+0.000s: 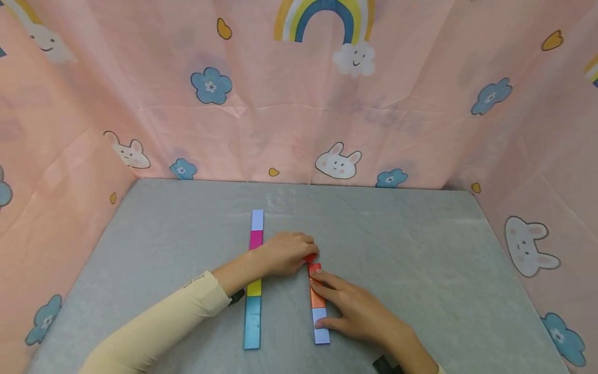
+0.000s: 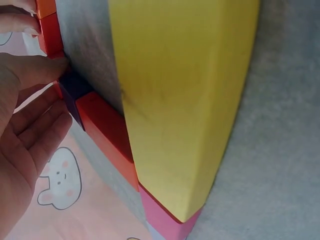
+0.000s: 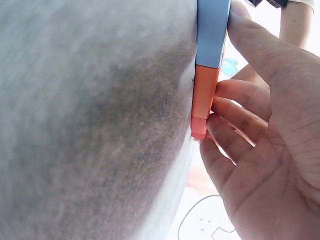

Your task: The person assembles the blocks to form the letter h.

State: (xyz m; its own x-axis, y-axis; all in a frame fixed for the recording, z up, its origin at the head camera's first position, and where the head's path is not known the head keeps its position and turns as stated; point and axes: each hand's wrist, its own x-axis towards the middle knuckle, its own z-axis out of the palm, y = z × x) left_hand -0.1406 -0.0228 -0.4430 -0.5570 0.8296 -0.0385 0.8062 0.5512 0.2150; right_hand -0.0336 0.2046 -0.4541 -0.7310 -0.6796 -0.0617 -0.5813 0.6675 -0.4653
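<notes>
My left hand (image 1: 287,253) pinches a small red block (image 1: 310,257) between thumb and fingers, at the far end of a short row. In that row, a red block (image 1: 314,268), an orange block (image 1: 318,301) and a lavender block (image 1: 321,332) lie end to end. My right hand (image 1: 357,309) rests along it, fingertips on the red and orange blocks, thumb on the lavender one. In the left wrist view, a dark purple block (image 2: 75,90) and a red-orange block (image 2: 107,132) run from my left fingers towards the long row; the head view hides them.
The long row, left, shows a lavender block (image 1: 257,219), a magenta block (image 1: 256,239), a yellow block (image 1: 254,288) and a blue block (image 1: 252,322); my left forearm covers its middle. Patterned pink cloth (image 1: 280,124) stands around the grey table (image 1: 411,249).
</notes>
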